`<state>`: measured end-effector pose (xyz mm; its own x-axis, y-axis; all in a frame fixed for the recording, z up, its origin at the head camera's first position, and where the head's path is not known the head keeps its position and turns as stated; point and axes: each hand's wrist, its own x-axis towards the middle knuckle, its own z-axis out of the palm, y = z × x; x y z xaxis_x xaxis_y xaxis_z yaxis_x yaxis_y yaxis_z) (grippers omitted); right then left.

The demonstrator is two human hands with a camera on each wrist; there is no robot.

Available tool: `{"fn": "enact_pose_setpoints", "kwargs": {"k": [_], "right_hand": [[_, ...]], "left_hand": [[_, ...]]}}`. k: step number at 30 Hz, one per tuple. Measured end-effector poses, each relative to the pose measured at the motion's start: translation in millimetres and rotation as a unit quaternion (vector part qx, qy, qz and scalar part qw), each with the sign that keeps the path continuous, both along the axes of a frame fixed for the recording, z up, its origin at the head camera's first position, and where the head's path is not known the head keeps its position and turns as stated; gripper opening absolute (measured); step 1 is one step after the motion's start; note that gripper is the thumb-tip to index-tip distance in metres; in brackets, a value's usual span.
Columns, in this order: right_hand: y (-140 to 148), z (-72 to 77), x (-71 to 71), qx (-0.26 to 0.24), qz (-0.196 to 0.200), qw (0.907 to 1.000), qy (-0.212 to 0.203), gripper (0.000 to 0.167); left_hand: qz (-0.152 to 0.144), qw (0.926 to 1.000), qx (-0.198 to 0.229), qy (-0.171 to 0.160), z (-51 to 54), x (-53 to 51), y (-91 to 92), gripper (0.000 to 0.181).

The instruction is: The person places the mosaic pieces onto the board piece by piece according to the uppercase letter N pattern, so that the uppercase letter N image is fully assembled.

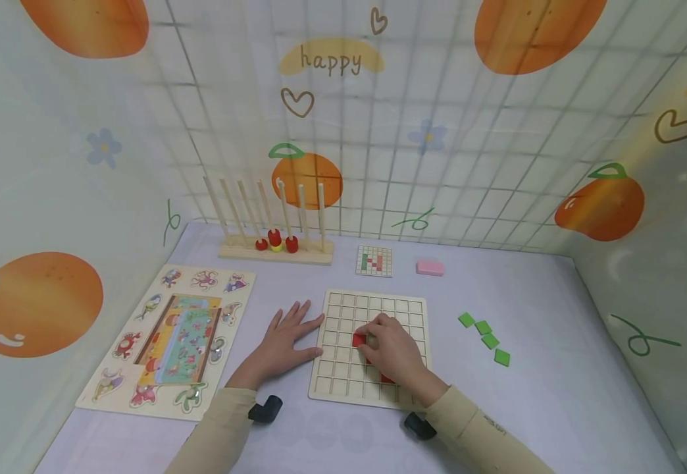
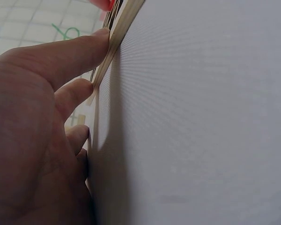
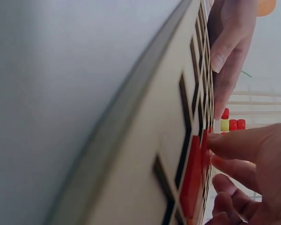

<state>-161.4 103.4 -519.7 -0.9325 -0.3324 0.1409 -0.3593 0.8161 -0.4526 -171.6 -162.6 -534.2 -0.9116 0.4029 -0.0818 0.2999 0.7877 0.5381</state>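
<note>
A wooden grid board [image 1: 337, 388] lies flat on the table, with square cells over its face. My right hand [image 1: 395, 349] is over the board's middle, thumb and fingertips together at a red square tile [image 1: 358, 340]. More red tiles sit in cells partly under that hand, one of them a nearer red tile [image 3: 192, 176]. My left hand [image 1: 281, 345] lies with fingers spread beside the board, the thumb and index finger touching its left edge. In the left wrist view the left thumb [image 2: 79, 54] presses against the board's side.
Several green tiles [image 1: 489, 341] lie right of the board. Behind it are a small pattern card [image 1: 385, 270] and a pink block [image 1: 430, 268]. A peg rack with beads [image 1: 237, 251] stands at the back left, and a sea-animal puzzle board [image 1: 166, 408] lies left.
</note>
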Motion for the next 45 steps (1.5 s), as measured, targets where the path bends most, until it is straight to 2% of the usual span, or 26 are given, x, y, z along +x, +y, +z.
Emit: {"fn": "enact_pose_setpoints", "kwargs": {"k": [11, 20, 30, 39, 45], "right_hand": [[11, 3.4, 3.4, -0.05, -0.038, 0.9968, -0.05, 0.022], [27, 4.7, 6.1, -0.058, -0.052, 0.9952, -0.059, 0.022], [44, 4.9, 10.3, -0.083, -0.094, 0.9885, -0.084, 0.022], [62, 5.9, 10.7, -0.072, -0.119, 0.9861, -0.091, 0.024], [77, 7.4, 8.3, -0.065, -0.13, 0.986, -0.081, 0.025]], "left_hand": [[0.002, 1.0, 0.001, -0.003, -1.0, 0.4, -0.5, 0.071], [0.003, 1.0, 0.004, 0.002, -0.9, 0.9, -0.8, 0.071], [0.004, 1.0, 0.003, 0.0, 0.0, 1.5, 0.2, 0.071], [0.006, 1.0, 0.0, -0.005, 0.2, 1.5, 0.3, 0.072], [0.005, 1.0, 0.001, 0.003, -0.6, 0.9, 0.5, 0.071]]}}
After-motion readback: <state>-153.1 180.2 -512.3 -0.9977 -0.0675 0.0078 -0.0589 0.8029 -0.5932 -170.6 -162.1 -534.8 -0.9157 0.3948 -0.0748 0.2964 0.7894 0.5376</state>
